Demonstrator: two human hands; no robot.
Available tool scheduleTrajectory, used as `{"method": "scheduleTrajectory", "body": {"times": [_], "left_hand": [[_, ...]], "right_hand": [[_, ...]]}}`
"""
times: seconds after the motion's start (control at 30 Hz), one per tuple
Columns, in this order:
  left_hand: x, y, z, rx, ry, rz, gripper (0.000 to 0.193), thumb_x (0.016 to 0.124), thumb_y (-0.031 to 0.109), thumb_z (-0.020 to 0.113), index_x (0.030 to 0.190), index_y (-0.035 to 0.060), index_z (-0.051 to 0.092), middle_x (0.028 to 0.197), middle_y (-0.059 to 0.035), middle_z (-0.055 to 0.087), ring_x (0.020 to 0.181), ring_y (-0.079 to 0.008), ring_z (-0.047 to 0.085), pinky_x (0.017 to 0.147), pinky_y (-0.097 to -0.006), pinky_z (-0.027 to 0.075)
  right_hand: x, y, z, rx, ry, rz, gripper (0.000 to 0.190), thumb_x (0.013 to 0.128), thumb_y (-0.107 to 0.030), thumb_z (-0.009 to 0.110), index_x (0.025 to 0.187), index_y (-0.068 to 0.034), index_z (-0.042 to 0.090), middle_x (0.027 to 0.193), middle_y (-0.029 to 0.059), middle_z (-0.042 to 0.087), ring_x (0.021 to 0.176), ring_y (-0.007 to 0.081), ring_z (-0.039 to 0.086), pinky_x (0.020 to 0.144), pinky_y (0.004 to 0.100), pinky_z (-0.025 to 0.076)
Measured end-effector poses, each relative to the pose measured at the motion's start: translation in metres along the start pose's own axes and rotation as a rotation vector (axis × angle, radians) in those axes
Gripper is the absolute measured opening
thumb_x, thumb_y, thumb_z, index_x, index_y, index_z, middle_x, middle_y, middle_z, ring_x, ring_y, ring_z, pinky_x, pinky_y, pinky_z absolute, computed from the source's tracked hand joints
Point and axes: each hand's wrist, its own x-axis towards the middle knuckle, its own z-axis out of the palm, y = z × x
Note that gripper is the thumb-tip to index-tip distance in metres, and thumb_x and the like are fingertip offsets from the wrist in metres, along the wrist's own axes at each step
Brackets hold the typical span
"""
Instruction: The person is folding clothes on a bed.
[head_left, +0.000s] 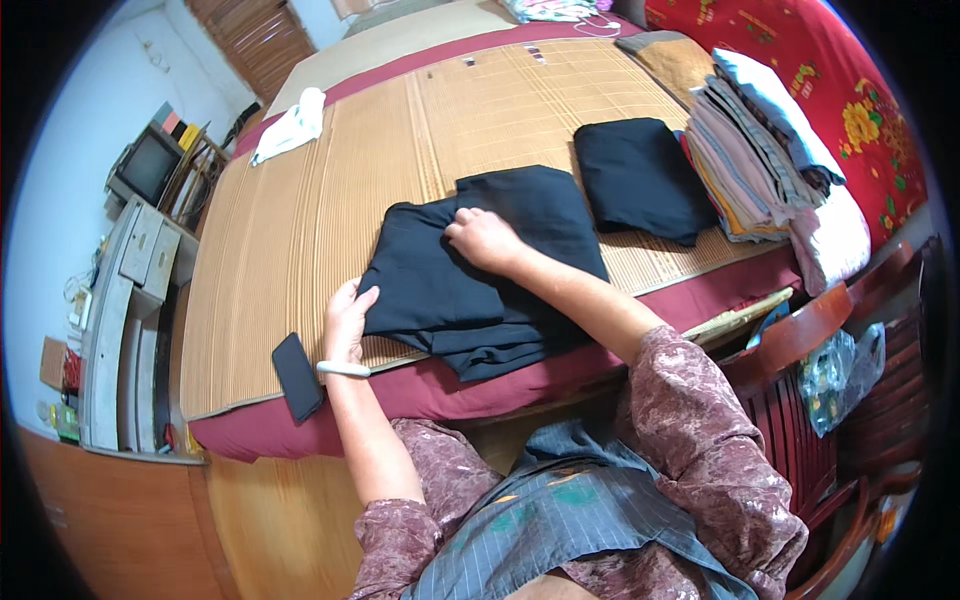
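A black cloth garment (442, 292), partly folded over itself, lies across the front edge of the bed on a woven bamboo mat (360, 157). At its left edge my left hand (347, 311) grips the fabric, thumb on top, with a pale bangle on the wrist. My right hand (484, 238) rests on the upper middle of the garment with its fingers curled; whether it pinches the cloth cannot be told. Right of it lies a folded black garment (641, 180), beside a stack of folded clothes (739, 157). A black smartphone (298, 376) lies left of my left hand.
A white cloth (292, 127) lies at the mat's far left. A wooden chair (802, 337) with a clear plastic bag (840, 375) stands at the right, near the bed. Along the left wall are a desk (127, 322) and an old television (150, 161).
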Motion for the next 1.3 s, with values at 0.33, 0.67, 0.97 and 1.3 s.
{"method": "scheduleTrajectory", "body": {"times": [0.33, 0.67, 0.97, 1.3], "left_hand": [[0.034, 0.075, 0.128, -0.065, -0.285, 0.198, 0.033, 0.09, 0.005, 0.065, 0.12, -0.0074, 0.063, 0.112, -0.0122, 0.069, 0.101, -0.0172, 0.066, 0.093, -0.0288, 0.05], [-0.033, 0.043, 0.344, 0.75, -0.724, 0.499, 0.051, 0.084, 0.023, 0.066, 0.13, 0.0037, 0.058, 0.094, -0.0155, 0.07, 0.088, -0.0274, 0.068, 0.078, -0.038, 0.053], [-0.044, 0.007, 0.219, 0.48, -0.236, 0.542, 0.031, 0.086, 0.012, 0.073, 0.115, 0.003, 0.067, 0.093, -0.0085, 0.063, 0.084, -0.0166, 0.063, 0.076, -0.0295, 0.053], [-0.039, -0.048, 0.151, 0.255, -0.225, 0.122, 0.065, 0.085, 0.023, 0.079, 0.134, -0.0056, 0.049, 0.077, -0.0023, 0.058, 0.063, -0.0086, 0.055, 0.057, -0.0237, 0.045]], "right_hand": [[-0.024, 0.036, -0.026, 1.413, -0.18, 0.754, 0.048, 0.1, -0.047, 0.05, 0.117, -0.005, 0.066, 0.103, 0.0144, 0.069, 0.102, 0.0281, 0.065, 0.089, 0.0416, 0.053], [-0.159, 0.185, -0.116, 1.564, 0.136, 1.22, 0.066, 0.097, -0.055, 0.053, 0.131, 0.002, 0.055, 0.129, 0.0176, 0.06, 0.121, 0.0257, 0.056, 0.099, 0.0412, 0.048], [-0.146, 0.101, -0.144, 0.526, -0.226, 1.156, 0.063, 0.085, -0.05, 0.07, 0.11, 0.008, 0.066, 0.104, 0.021, 0.068, 0.095, 0.0284, 0.068, 0.077, 0.0415, 0.056], [-0.111, 0.065, -0.143, 1.399, -0.121, 1.153, 0.051, 0.081, -0.02, 0.081, 0.119, 0.005, 0.06, 0.113, 0.0161, 0.068, 0.101, 0.027, 0.068, 0.089, 0.0394, 0.056]]}}
